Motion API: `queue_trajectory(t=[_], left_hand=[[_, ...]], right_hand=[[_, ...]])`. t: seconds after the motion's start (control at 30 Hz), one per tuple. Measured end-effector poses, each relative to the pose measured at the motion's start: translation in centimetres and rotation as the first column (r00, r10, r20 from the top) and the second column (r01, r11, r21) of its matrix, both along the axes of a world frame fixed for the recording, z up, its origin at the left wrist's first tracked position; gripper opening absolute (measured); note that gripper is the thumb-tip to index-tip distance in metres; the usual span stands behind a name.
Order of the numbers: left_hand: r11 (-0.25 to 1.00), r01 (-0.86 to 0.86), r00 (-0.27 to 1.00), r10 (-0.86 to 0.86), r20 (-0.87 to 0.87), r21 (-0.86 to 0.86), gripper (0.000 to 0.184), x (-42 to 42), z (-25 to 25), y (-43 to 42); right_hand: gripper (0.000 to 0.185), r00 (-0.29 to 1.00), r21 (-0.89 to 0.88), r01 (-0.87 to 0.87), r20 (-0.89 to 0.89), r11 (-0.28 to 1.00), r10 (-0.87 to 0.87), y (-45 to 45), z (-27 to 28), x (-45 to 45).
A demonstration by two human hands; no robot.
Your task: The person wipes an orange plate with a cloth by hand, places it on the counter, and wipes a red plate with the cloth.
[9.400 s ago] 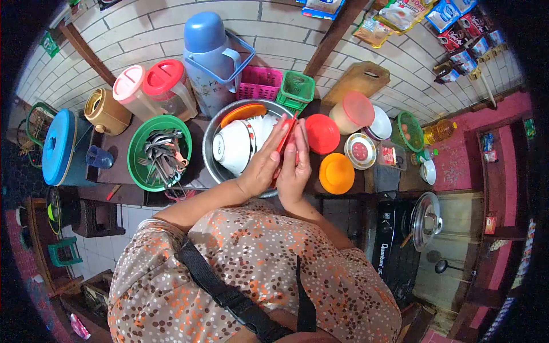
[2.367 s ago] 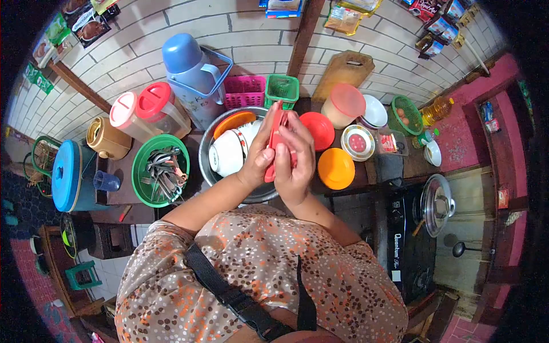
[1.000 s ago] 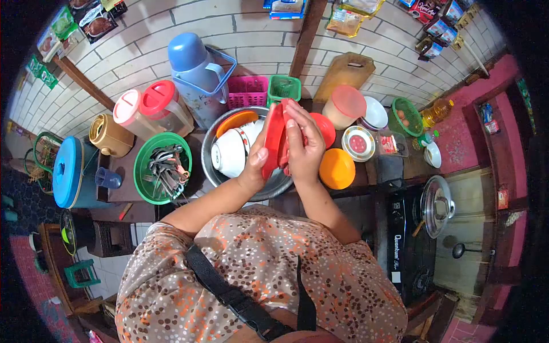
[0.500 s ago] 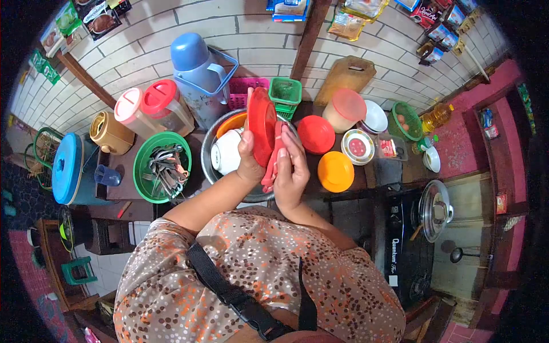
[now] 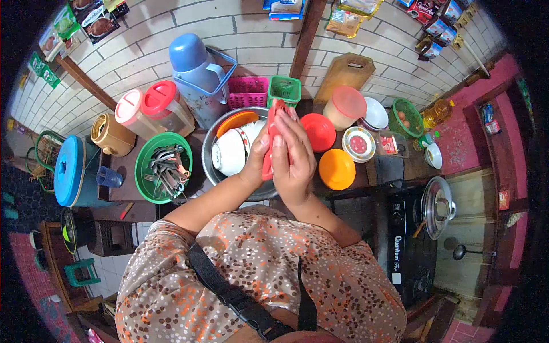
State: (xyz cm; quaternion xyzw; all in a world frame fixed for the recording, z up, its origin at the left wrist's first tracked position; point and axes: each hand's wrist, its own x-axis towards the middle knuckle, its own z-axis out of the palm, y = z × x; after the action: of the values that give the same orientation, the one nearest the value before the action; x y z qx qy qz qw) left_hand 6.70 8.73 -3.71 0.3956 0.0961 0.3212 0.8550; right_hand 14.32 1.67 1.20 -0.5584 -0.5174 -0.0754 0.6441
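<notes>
Between my two hands a red plate (image 5: 271, 134) is tilted almost edge-on, so only a narrow strip shows. My left hand (image 5: 255, 163) grips it from the left, with the thumb up along its face. My right hand (image 5: 294, 160) presses a red cloth (image 5: 279, 106) against the other side; most of the cloth is hidden by the fingers. Just beyond and below is a metal basin (image 5: 207, 166) holding white bowls (image 5: 230, 153) and an orange plate (image 5: 235, 121).
At left, a green basin (image 5: 141, 186) contains spoons and forks. A blue thermos (image 5: 197, 86) stands behind. To the right are a red plate (image 5: 318, 131), a yellow plate (image 5: 336, 170), a patterned plate (image 5: 359, 144) and a lidded container (image 5: 343, 111). A black stove (image 5: 409, 246) sits front right.
The red plate has turned from showing its broad face to nearly edge-on. My right hand has shifted slightly right, and more of the white bowls shows.
</notes>
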Motion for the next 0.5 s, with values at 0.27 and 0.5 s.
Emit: queue_trajectory(t=[0.27, 0.5], left_hand=[[0.979, 0.026, 0.998, -0.013, -0.065, 0.205, 0.118, -0.9, 1.9, -0.5], [0.994, -0.089, 0.996, 0.088, 0.010, 0.063, 0.107, -1.1, 2.0, 0.1]], right_hand=[[0.033, 0.902, -0.040, -0.077, -0.428, 0.996, 0.052, 1.5, -1.0, 1.9], [0.037, 0.766, -0.035, -0.110, -0.639, 0.993, 0.063, 1.8, -4.2, 0.6]])
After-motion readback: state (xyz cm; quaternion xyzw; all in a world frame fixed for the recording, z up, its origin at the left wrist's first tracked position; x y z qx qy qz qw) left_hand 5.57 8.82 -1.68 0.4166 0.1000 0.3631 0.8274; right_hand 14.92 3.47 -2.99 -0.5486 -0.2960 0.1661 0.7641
